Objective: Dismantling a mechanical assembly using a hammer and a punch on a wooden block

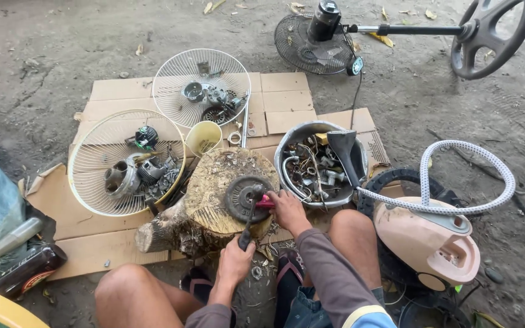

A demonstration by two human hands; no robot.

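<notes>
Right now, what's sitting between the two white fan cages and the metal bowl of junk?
In the head view, a small yellow plastic cup lies tipped there on the cardboard, just above the tree stump.

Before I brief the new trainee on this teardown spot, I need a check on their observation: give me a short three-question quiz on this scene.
1. True or false: the left hand grips a dark tool handle.
2. The iron disc lies on: A) cardboard B) tree stump C) fan guard.
3. What does the metal basin hold?

Key: 1 true. 2 B. 3 Loose metal scrap parts and wires; the right hand, beside it, pinches a red piece.
</notes>
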